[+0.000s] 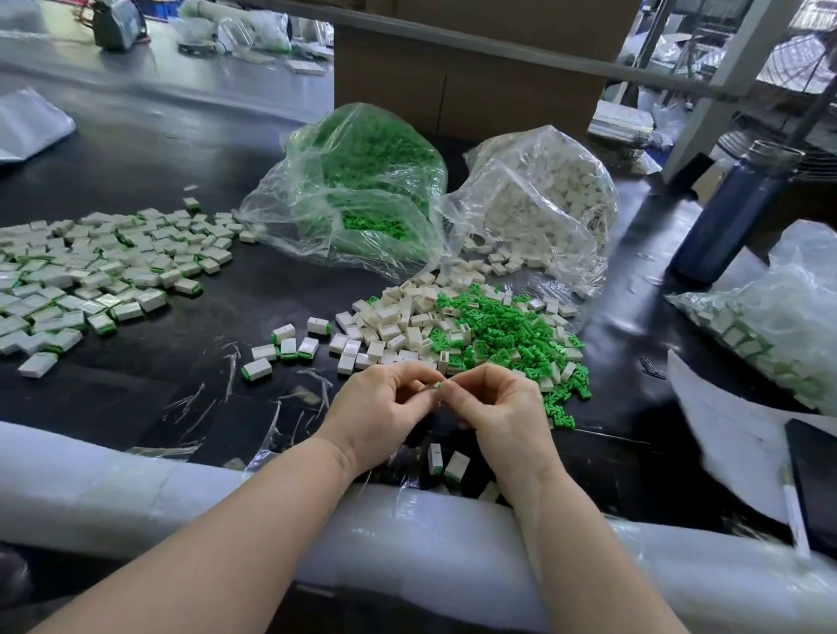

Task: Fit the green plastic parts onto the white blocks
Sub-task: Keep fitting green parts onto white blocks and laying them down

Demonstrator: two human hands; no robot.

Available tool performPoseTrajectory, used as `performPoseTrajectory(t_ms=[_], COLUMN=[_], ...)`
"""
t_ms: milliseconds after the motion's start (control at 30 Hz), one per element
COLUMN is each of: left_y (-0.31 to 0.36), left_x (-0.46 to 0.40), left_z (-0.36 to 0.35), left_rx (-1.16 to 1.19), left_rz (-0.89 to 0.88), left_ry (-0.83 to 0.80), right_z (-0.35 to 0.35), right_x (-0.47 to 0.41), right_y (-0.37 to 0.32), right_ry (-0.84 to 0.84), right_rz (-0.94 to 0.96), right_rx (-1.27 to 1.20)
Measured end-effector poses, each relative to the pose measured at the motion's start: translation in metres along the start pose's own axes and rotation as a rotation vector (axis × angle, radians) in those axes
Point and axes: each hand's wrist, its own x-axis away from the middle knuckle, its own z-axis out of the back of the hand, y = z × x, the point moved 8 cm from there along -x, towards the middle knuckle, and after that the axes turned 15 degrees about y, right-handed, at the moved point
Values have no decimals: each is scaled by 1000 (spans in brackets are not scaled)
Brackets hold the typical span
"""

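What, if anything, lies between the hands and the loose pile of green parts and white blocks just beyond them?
Nothing visible. The left hand and right hand pinch a small piece together right at the near edge of the loose pile, with no object between.

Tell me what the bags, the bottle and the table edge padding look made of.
Bags: thin clear plastic film, glossy and crinkled. Bottle: likely metal, blue body with matte sheen, steel-coloured cap. Padding: seems white foam sheet, soft, taped round the edge.

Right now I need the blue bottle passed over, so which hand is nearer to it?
Right. The right hand sits below and left of the blue bottle, on the bottle's side of the table. The left hand is farther left again.
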Motion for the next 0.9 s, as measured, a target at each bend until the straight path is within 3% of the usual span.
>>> performPoseTrajectory(t_ms=[367, 533, 900], left_y=[6, 6, 11], left_x=[-1, -1, 4], left_z=[0, -1, -6], left_rx=[155, 160, 84], left_rz=[8, -31, -76], left_ry=[-42, -45, -141], right_z=[-9, -15, -14], right_x=[3, 6, 6], right_y=[4, 1, 3], right_ry=[-98, -198, -219], right_rz=[-41, -13, -106], right_rx=[2, 50, -95])
